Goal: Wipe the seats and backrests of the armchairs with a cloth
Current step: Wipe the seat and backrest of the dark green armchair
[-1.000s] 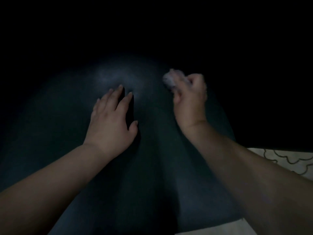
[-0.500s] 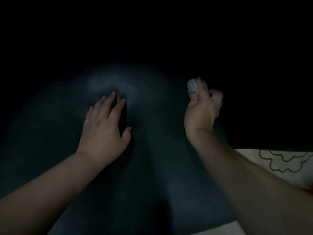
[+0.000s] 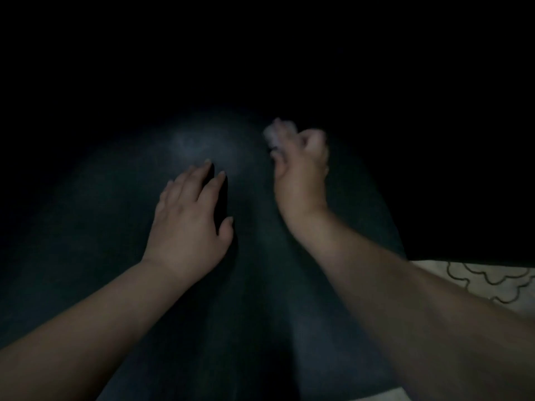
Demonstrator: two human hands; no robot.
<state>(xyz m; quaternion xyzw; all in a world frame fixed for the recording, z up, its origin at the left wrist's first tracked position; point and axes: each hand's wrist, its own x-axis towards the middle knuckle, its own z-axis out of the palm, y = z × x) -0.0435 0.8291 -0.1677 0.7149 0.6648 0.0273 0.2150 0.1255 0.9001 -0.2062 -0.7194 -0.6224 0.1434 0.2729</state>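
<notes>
My right hand (image 3: 301, 169) is bunched tight around a small wad of pale cloth (image 3: 273, 134), which pokes out past my knuckles at about eleven o'clock from the fist. The grip is curled hard on it, and the cloth looks blurred, so I cannot tell how much of it touches the surface. My left hand (image 3: 188, 218) lies flat with fingers straight and slightly spread, pressing on the dark armchair cushion (image 3: 260, 285) at about eight o'clock from the right hand, near it but apart. The cushion fills the middle of the view and fades to black beyond its far edge at twelve o'clock. A pale patterned floor (image 3: 492, 282) shows at four o'clock.

My worry is the light. It is so dim that I could easily miss patches or wipe the same strip twice. With the cloth balled this small, my knuckles may rub the cushion instead, and the wad could slip out of my fingers and drop off the right edge.
</notes>
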